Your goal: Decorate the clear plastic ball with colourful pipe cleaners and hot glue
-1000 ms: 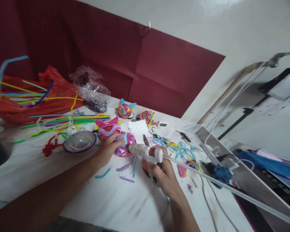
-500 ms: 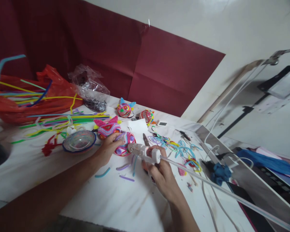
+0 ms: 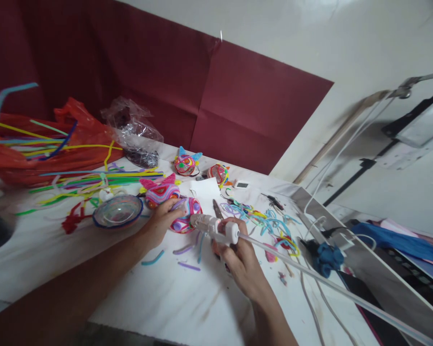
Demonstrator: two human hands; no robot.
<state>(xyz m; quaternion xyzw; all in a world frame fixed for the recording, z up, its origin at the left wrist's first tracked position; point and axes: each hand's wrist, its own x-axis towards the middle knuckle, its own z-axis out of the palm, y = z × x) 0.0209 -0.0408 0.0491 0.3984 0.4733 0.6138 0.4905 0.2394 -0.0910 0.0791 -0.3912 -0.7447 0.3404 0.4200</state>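
My left hand [image 3: 161,222] holds a round pink, purple and white striped piece [image 3: 186,215] by its left side. In my right hand [image 3: 241,254] is a white glue gun [image 3: 212,227], its nozzle at the right edge of the striped piece; a long glue stick [image 3: 296,263] sticks out of its back. Scissors [image 3: 217,208] lie by the right hand, their handles partly hidden under it. Just behind the left hand sits a striped piece with pink ears [image 3: 161,190]. Short purple and blue stems [image 3: 189,266] lie in front.
A clear bowl with a blue rim [image 3: 118,211] is at the left, near bundled stems [image 3: 94,180] and a red bag [image 3: 82,129]. Two decorated pieces, one with blue ears [image 3: 186,162], stand behind. Curly scraps [image 3: 267,218] and cables [image 3: 312,298] lie at the right.
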